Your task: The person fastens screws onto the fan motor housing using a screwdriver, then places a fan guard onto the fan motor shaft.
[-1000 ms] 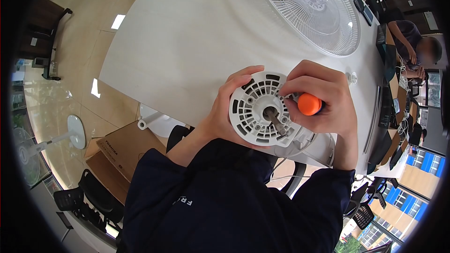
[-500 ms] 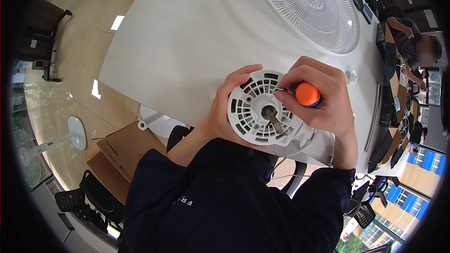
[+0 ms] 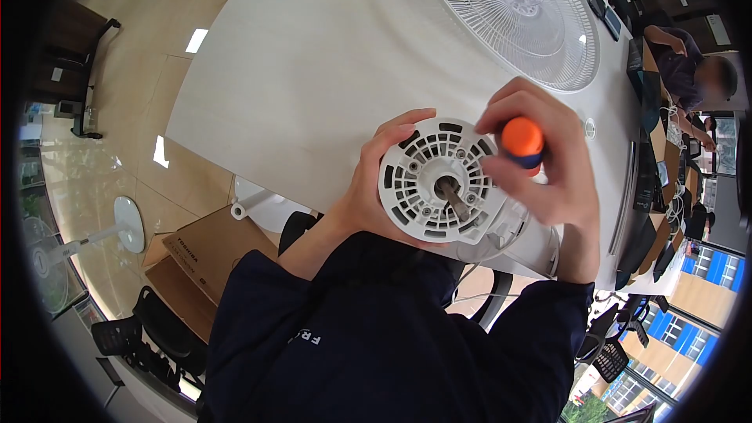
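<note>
The white, round, slotted motor housing of a fan (image 3: 407, 207) faces up in front of me, a metal shaft (image 3: 452, 196) sticking out of its centre. My left hand (image 3: 368, 176) wraps round its left side, fingers along the rim. At its upper right, my right hand (image 3: 552, 153) holds a screwdriver (image 3: 522, 139) with an orange and blue handle, seen end-on; its blade is hidden. The right thumb and forefinger are apart and blurred, close to the housing's edge. A screw spot (image 3: 460, 154) shows near them. Clear plastic and a white cord (image 3: 501, 247) lie below right.
A large white fan grille (image 3: 540, 39) lies on the white table (image 3: 274, 86) at the upper right. Phones (image 3: 605, 14) rest by the far edge. A cardboard box (image 3: 196, 254) and a standing fan (image 3: 125, 223) are at left. Another person (image 3: 685, 70) sits at the right.
My right hand has moved a little to the right with the screwdriver, its thumb and forefinger parting and uncovering part of the housing. The left hand and housing have barely shifted.
</note>
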`<state>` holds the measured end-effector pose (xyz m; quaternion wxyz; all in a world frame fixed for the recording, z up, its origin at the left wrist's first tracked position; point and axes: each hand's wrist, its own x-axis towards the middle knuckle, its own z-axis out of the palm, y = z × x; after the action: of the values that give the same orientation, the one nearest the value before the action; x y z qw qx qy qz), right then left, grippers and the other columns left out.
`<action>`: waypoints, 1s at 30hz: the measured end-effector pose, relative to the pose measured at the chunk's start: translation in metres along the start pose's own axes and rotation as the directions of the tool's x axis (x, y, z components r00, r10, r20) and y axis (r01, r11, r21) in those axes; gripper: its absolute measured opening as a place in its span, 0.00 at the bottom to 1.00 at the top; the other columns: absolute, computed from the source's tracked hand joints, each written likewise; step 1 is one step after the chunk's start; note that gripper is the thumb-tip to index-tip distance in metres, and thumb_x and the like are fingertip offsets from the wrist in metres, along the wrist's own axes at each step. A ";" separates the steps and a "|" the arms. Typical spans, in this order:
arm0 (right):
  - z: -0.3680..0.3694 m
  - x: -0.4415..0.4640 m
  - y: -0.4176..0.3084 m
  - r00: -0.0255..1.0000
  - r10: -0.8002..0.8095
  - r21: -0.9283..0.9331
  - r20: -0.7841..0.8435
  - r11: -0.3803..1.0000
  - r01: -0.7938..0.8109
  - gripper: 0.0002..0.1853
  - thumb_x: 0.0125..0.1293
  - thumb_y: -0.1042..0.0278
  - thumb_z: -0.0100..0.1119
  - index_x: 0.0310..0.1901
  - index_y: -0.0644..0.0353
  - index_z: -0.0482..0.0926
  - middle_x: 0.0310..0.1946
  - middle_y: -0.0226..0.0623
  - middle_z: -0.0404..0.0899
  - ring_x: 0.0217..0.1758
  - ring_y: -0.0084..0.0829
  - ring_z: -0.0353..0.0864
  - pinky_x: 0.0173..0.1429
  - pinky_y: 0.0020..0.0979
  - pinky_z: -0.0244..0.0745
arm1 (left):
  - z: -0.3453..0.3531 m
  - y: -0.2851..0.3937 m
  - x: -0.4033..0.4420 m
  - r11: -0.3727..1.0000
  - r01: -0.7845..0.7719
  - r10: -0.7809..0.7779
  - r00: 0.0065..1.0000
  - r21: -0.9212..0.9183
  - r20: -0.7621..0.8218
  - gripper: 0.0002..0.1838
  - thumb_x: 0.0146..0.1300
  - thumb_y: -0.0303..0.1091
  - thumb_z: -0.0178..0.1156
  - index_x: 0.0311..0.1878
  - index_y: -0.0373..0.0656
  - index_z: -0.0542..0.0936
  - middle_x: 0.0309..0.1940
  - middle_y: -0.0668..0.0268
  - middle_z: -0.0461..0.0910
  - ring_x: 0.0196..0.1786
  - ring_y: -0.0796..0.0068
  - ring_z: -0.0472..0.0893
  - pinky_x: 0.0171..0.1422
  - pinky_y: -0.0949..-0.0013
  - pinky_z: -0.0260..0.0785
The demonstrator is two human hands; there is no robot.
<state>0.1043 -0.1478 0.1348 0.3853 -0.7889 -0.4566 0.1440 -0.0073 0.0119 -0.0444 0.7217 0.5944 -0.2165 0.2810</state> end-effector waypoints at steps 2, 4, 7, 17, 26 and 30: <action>-0.012 -0.004 -0.012 0.985 0.146 0.329 -0.095 0.938 -0.107 0.19 0.55 0.58 0.66 0.40 0.66 0.81 0.40 0.43 0.75 0.41 0.35 0.78 0.47 0.31 0.70 | -0.002 0.000 0.000 1.000 0.008 -0.009 1.000 0.019 0.021 0.74 0.29 0.45 0.93 0.77 0.45 0.51 0.74 0.36 0.58 0.75 0.44 0.68 0.76 0.47 0.69; -0.023 -0.015 -0.024 0.957 0.192 0.203 -0.216 0.968 -0.148 0.28 0.55 0.45 0.61 0.42 0.67 0.81 0.44 0.42 0.72 0.46 0.35 0.75 0.49 0.32 0.68 | -0.003 -0.002 0.002 0.998 -0.020 0.018 0.999 0.052 0.035 0.75 0.29 0.46 0.93 0.78 0.46 0.50 0.74 0.36 0.59 0.75 0.44 0.68 0.75 0.47 0.70; -0.033 -0.024 -0.018 0.859 -0.106 -0.221 -0.501 0.975 -0.008 0.32 0.56 0.39 0.62 0.41 0.68 0.81 0.43 0.43 0.74 0.45 0.35 0.77 0.48 0.34 0.70 | -0.001 -0.003 0.001 0.999 -0.020 0.019 1.000 0.032 0.024 0.75 0.29 0.46 0.93 0.78 0.46 0.51 0.73 0.36 0.59 0.75 0.45 0.68 0.76 0.47 0.69; -0.040 -0.034 0.001 0.716 -0.408 -0.180 -0.567 0.909 0.375 0.41 0.79 0.27 0.32 0.58 0.65 0.71 0.29 0.46 0.81 0.26 0.27 0.79 0.34 0.25 0.73 | -0.004 -0.006 0.002 0.999 -0.047 0.048 0.999 -0.021 0.017 0.71 0.30 0.45 0.92 0.76 0.45 0.54 0.74 0.35 0.59 0.76 0.45 0.67 0.75 0.50 0.71; -0.016 -0.024 0.000 0.781 -0.369 -0.157 -0.503 0.928 0.338 0.40 0.76 0.23 0.32 0.57 0.61 0.65 0.29 0.46 0.82 0.27 0.27 0.80 0.36 0.27 0.75 | -0.003 -0.006 0.000 0.999 -0.036 0.036 0.999 0.012 0.018 0.74 0.27 0.45 0.93 0.77 0.45 0.53 0.74 0.35 0.58 0.77 0.44 0.65 0.77 0.47 0.67; -0.015 -0.025 -0.004 0.788 -0.355 -0.160 -0.504 0.934 0.319 0.39 0.76 0.24 0.34 0.58 0.60 0.65 0.29 0.46 0.82 0.27 0.28 0.80 0.36 0.28 0.75 | -0.003 -0.006 0.001 0.999 -0.033 0.033 0.999 0.000 0.018 0.74 0.27 0.46 0.93 0.77 0.44 0.52 0.74 0.35 0.59 0.77 0.44 0.67 0.77 0.47 0.68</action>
<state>0.0969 -0.1751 0.1443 0.4884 -0.7160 -0.4715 -0.1630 -0.0032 0.0141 -0.0488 0.7147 0.5935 -0.2330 0.2876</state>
